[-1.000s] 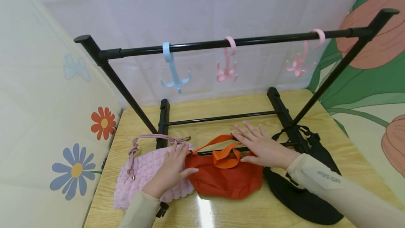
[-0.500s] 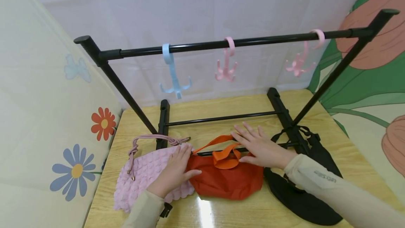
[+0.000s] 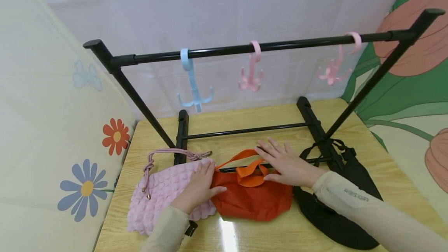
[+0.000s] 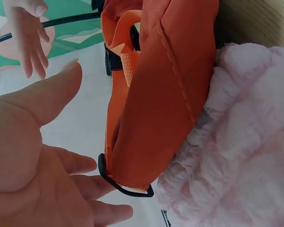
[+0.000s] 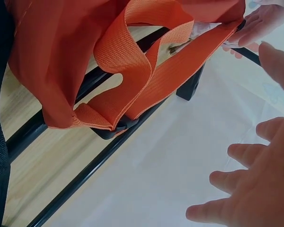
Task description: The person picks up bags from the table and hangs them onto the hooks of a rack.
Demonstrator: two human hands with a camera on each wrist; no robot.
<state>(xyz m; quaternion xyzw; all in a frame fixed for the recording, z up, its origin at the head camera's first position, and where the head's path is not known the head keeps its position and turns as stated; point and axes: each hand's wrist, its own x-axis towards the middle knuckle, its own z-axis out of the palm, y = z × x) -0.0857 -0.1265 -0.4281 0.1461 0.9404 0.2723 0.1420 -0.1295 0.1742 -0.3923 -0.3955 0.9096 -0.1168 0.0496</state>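
A red-orange waist bag (image 3: 252, 199) lies on the table, its bright orange strap (image 3: 250, 174) looped along its top. My left hand (image 3: 198, 189) spreads over the boundary between that bag and a pink puffy handbag (image 3: 164, 189). In the left wrist view its fingertips are right at the black ring (image 4: 128, 189) on the bag's end, with the thumb held apart. My right hand (image 3: 287, 164) hovers at the bag's right end with fingers spread, and the right wrist view has nothing between them. A black crescent bag (image 3: 336, 221) lies under the right forearm.
A black rack (image 3: 220, 51) stands on the wooden table (image 3: 241, 116). From its top bar hang a blue hook (image 3: 193, 84), a pink hook (image 3: 251, 73) and another pink hook (image 3: 334, 67). A low crossbar (image 3: 248, 130) joins its feet.
My left hand has shifted slightly right, toward the red-orange bag. The right hand has barely moved, and the bags lie as before. The blue hook has swung a little.
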